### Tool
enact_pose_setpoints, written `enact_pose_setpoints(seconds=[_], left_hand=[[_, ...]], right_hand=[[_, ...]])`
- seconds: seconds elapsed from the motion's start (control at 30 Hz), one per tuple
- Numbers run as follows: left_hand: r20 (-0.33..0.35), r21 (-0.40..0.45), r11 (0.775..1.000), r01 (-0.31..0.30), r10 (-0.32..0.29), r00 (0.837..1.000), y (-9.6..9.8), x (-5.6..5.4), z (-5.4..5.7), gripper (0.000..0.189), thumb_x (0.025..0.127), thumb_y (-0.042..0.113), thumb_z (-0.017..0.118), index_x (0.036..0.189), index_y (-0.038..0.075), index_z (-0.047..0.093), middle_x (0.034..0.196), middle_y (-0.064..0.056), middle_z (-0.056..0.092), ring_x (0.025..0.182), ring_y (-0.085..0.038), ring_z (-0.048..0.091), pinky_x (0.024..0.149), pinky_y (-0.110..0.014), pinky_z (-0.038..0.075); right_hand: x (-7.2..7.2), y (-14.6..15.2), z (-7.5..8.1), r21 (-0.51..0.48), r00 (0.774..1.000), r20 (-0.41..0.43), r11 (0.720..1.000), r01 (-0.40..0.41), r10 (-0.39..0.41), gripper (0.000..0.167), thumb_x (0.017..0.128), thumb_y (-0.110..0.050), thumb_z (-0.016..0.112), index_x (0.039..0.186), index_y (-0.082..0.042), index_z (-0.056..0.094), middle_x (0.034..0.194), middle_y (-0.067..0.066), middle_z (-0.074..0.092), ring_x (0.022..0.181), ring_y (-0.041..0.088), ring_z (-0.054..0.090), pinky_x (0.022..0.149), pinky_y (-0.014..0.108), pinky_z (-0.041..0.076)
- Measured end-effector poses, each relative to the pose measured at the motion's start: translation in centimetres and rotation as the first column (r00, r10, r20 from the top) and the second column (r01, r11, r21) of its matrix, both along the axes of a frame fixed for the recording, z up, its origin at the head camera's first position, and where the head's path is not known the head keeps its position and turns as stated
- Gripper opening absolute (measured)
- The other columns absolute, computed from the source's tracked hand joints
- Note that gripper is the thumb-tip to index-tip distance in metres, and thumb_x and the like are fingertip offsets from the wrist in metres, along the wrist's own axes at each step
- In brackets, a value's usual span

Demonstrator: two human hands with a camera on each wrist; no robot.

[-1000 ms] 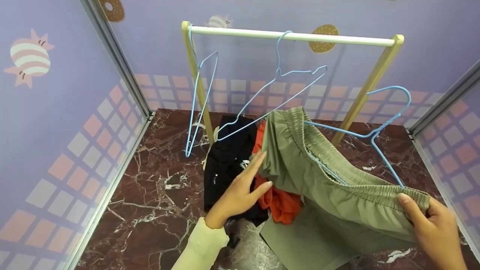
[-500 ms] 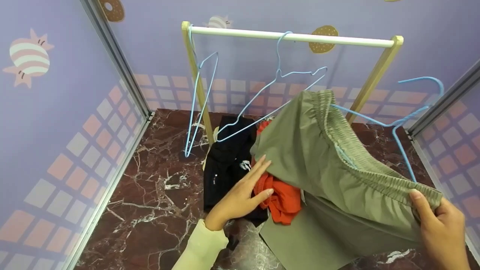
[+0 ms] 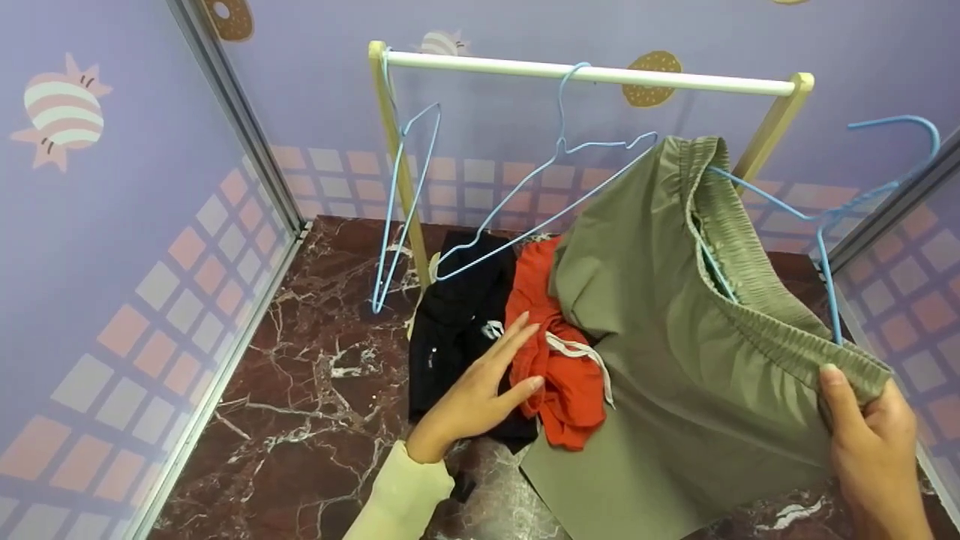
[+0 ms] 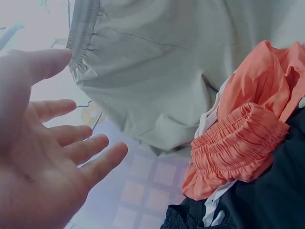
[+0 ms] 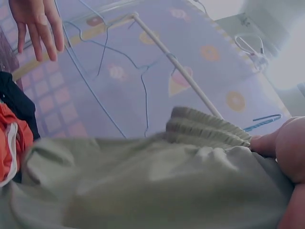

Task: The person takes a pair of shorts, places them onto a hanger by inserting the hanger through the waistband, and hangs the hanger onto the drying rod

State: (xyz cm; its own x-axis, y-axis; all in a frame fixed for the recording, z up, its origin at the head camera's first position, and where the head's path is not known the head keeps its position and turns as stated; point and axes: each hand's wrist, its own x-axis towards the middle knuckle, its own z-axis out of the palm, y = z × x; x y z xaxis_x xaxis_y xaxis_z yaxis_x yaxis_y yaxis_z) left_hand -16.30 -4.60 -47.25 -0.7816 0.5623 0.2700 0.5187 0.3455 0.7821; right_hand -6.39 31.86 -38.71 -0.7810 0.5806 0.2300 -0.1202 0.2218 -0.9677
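Observation:
My right hand (image 3: 874,442) pinches the elastic waistband of olive-green shorts (image 3: 675,322) at its near right end. A blue wire hanger (image 3: 829,262) sits inside the waistband, its hook standing free above the shorts at the right. In the left wrist view, my left hand (image 4: 47,143) has its fingers spread and holds nothing. From the head view it appears over or beside the orange shorts (image 3: 577,390), which have a white drawstring; whether it touches them I cannot tell. Black clothing (image 3: 450,337) with a small white mark lies to their left.
Behind stands a rack with a white rail (image 3: 510,67) and wooden posts. Two blue hangers hang on it, one at the left post (image 3: 401,187) and one near the middle. Patterned walls (image 3: 90,262) enclose a dark red marbled floor (image 3: 322,420).
The olive shorts and their hanger have risen and moved right, the far waistband end lifting most. More of the orange shorts and their drawstring now shows. My left hand has barely moved.

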Motion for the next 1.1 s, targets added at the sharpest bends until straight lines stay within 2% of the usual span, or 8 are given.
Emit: enact_pose_setpoints(seconds=[0.13, 0.3, 0.4, 0.5, 0.63, 0.73, 0.87, 1.1], left_hand=[[0.000, 0.004, 1.000, -0.008, 0.008, 1.000, -0.2, 0.1, 0.0, 0.065, 0.098, 0.039, 0.053, 0.154, 0.025, 0.023, 0.162, 0.010, 0.011, 0.149, -0.016, 0.020, 0.117, -0.048, 0.027], [-0.003, 0.008, 1.000, -0.012, 0.012, 1.000, -0.3, 0.1, -0.1, 0.063, 0.099, 0.038, 0.053, 0.153, 0.022, 0.025, 0.162, 0.006, 0.014, 0.148, -0.017, 0.022, 0.116, -0.049, 0.027], [0.001, 0.009, 1.000, -0.011, 0.011, 1.000, -0.2, 0.2, -0.1, 0.063, 0.099, 0.038, 0.053, 0.153, 0.020, 0.027, 0.162, 0.004, 0.016, 0.148, -0.017, 0.023, 0.116, -0.047, 0.028], [0.008, 0.009, 1.000, -0.005, 0.005, 1.000, -0.2, 0.2, -0.2, 0.062, 0.099, 0.038, 0.053, 0.152, 0.021, 0.028, 0.162, 0.005, 0.017, 0.147, -0.018, 0.024, 0.116, -0.047, 0.028], [0.017, 0.009, 1.000, 0.002, -0.002, 1.000, -0.1, 0.2, -0.3, 0.060, 0.099, 0.039, 0.053, 0.152, 0.025, 0.028, 0.162, 0.006, 0.016, 0.147, -0.018, 0.025, 0.116, -0.047, 0.028], [0.017, 0.009, 1.000, 0.000, 0.000, 1.000, -0.1, 0.3, -0.4, 0.059, 0.099, 0.040, 0.052, 0.151, 0.025, 0.030, 0.162, 0.007, 0.017, 0.147, -0.018, 0.026, 0.116, -0.047, 0.028], [0.018, 0.007, 1.000, -0.005, 0.005, 1.000, -0.1, 0.4, -0.5, 0.057, 0.099, 0.040, 0.052, 0.150, 0.025, 0.032, 0.161, 0.007, 0.018, 0.146, -0.017, 0.027, 0.116, -0.046, 0.029], [0.017, 0.001, 1.000, -0.005, 0.005, 1.000, -0.1, 0.6, -0.8, 0.056, 0.099, 0.039, 0.052, 0.149, 0.021, 0.035, 0.161, 0.001, 0.021, 0.147, -0.017, 0.026, 0.116, -0.046, 0.028]], right_hand=[[-0.8, -0.8, 0.4, -0.047, 0.996, -0.072, 0.998, -0.049, 0.045, 0.011, 0.094, -0.005, 0.058, 0.104, -0.002, 0.063, 0.086, 0.003, 0.065, 0.074, 0.010, 0.056, 0.070, 0.016, 0.045], [-2.2, -1.8, 1.2, -0.060, 0.982, -0.163, 0.993, -0.105, 0.094, 0.012, 0.094, -0.002, 0.057, 0.105, -0.003, 0.063, 0.087, 0.004, 0.065, 0.074, 0.011, 0.056, 0.070, 0.017, 0.045], [-3.3, -2.5, 1.7, -0.047, 0.975, -0.190, 0.991, -0.126, 0.115, 0.013, 0.093, -0.001, 0.058, 0.104, -0.005, 0.064, 0.085, 0.004, 0.064, 0.072, 0.011, 0.054, 0.068, 0.018, 0.044], [-4.3, -3.1, 2.2, -0.006, 0.973, -0.188, 0.991, -0.134, 0.130, 0.017, 0.094, -0.001, 0.057, 0.108, -0.007, 0.065, 0.088, 0.003, 0.065, 0.075, 0.011, 0.056, 0.071, 0.017, 0.045], [-5.4, -3.5, 2.6, 0.088, 0.987, -0.110, 0.991, -0.104, 0.114, 0.015, 0.096, -0.008, 0.057, 0.110, -0.011, 0.063, 0.084, -0.002, 0.061, 0.073, 0.007, 0.053, 0.069, 0.014, 0.045], [-6.2, -3.7, 2.8, 0.093, 0.992, -0.070, 0.991, -0.094, 0.100, 0.013, 0.096, -0.012, 0.058, 0.108, -0.011, 0.062, 0.079, -0.003, 0.056, 0.070, 0.006, 0.049, 0.064, 0.014, 0.042], [-7.1, -3.8, 2.9, 0.064, 0.991, -0.087, 0.993, -0.095, 0.100, 0.012, 0.094, -0.011, 0.060, 0.106, -0.009, 0.061, 0.081, -0.002, 0.057, 0.073, 0.007, 0.050, 0.067, 0.014, 0.043], [-8.5, -3.8, 2.7, 0.212, 0.998, -0.016, 0.975, -0.063, 0.068, 0.010, 0.097, -0.017, 0.058, 0.106, -0.013, 0.059, 0.088, -0.009, 0.058, 0.082, 0.004, 0.051, 0.074, 0.014, 0.042]])
